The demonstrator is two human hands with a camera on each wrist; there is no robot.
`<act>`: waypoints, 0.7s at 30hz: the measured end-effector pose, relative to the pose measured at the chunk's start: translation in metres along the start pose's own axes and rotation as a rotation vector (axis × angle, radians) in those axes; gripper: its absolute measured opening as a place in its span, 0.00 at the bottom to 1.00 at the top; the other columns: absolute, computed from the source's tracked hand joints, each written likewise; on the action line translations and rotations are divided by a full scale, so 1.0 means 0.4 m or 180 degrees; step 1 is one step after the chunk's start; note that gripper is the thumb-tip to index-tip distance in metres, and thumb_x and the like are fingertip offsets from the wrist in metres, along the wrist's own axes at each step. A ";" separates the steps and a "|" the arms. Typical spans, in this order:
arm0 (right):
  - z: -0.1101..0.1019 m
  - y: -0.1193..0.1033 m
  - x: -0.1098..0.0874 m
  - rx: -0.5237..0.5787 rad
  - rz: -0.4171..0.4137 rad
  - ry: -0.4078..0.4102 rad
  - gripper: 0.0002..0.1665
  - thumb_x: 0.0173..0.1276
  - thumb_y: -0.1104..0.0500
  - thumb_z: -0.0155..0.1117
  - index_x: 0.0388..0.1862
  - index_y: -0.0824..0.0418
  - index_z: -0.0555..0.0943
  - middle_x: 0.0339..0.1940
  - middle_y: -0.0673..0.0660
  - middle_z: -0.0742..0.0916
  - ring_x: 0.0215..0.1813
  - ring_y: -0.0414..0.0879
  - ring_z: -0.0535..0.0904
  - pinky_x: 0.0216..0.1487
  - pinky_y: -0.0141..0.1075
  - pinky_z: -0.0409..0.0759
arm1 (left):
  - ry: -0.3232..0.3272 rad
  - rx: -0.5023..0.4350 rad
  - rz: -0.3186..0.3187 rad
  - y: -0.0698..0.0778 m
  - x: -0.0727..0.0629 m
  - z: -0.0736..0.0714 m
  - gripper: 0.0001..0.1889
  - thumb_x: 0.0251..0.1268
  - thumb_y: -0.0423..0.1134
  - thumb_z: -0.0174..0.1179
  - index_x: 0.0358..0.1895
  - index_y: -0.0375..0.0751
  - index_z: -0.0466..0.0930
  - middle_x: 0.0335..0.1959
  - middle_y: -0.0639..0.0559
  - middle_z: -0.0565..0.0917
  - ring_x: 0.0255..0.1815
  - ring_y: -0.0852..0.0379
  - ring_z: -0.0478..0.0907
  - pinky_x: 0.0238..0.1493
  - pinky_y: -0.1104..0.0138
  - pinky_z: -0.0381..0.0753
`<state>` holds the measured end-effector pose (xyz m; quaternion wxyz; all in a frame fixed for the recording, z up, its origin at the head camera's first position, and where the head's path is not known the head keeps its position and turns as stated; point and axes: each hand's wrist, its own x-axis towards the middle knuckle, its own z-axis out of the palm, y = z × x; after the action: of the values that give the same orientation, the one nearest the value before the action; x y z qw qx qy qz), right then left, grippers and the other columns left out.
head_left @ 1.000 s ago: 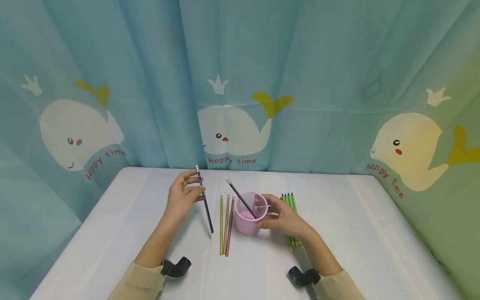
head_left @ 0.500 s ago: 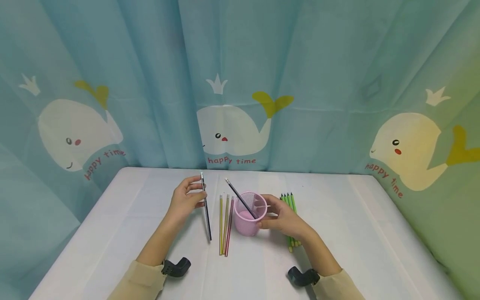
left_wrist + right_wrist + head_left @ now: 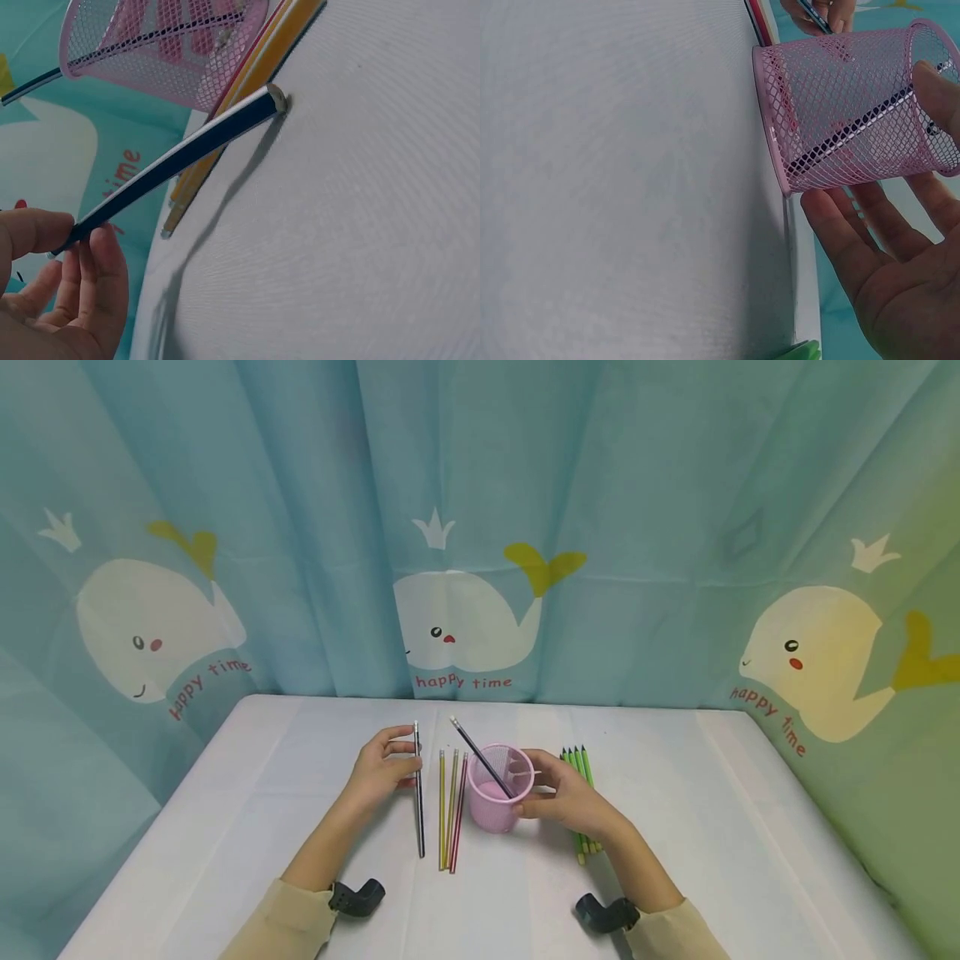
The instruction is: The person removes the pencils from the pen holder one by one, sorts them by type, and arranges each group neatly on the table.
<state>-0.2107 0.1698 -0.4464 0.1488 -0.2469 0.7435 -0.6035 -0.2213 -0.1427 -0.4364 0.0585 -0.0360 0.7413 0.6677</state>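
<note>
My left hand [image 3: 378,772] pinches a dark pencil [image 3: 419,818] near its eraser end, between thumb and fingers. In the left wrist view that pencil [image 3: 176,156] slants, its lower end close to the tabletop; whether it touches I cannot tell. My right hand [image 3: 570,793] grips a pink mesh pencil cup [image 3: 492,816] from the right, thumb at the rim. Another dark pencil [image 3: 471,743] leans inside the cup, eraser end up. Yellow pencils [image 3: 442,810] and a red pencil [image 3: 457,827] lie between the left hand and the cup.
Several green pencils [image 3: 577,762] lie right of the cup, partly hidden behind the right hand and forearm. A white-covered table [image 3: 697,827] bears everything. Behind it hangs a blue-green curtain [image 3: 645,635] with whale prints.
My left hand has moved right and toward me, bringing the dark pencil from a slant to nearly parallel with the yellow ones, closer to them. The right hand and cup have stayed put.
</note>
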 end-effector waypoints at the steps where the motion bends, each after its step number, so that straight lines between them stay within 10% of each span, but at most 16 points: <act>1: 0.000 0.000 0.000 0.0004 -0.0001 -0.0002 0.43 0.56 0.64 0.77 0.70 0.61 0.69 0.64 0.63 0.79 0.63 0.62 0.77 0.65 0.52 0.78 | -0.0006 0.0020 -0.0007 -0.002 0.000 0.001 0.30 0.65 0.26 0.60 0.70 0.42 0.66 0.55 0.37 0.75 0.36 0.56 0.81 0.39 0.62 0.88; 21: 0.002 0.001 -0.001 -0.0002 0.0032 0.0008 0.43 0.56 0.63 0.77 0.70 0.58 0.70 0.64 0.61 0.79 0.63 0.61 0.77 0.66 0.53 0.77 | -0.0067 0.0130 -0.0194 -0.028 0.004 0.002 0.30 0.65 0.26 0.61 0.71 0.41 0.66 0.57 0.36 0.75 0.32 0.54 0.83 0.35 0.63 0.89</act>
<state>-0.2100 0.1693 -0.4469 0.1507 -0.2425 0.7451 -0.6027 -0.2214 -0.1430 -0.4477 0.0873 -0.0503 0.7526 0.6507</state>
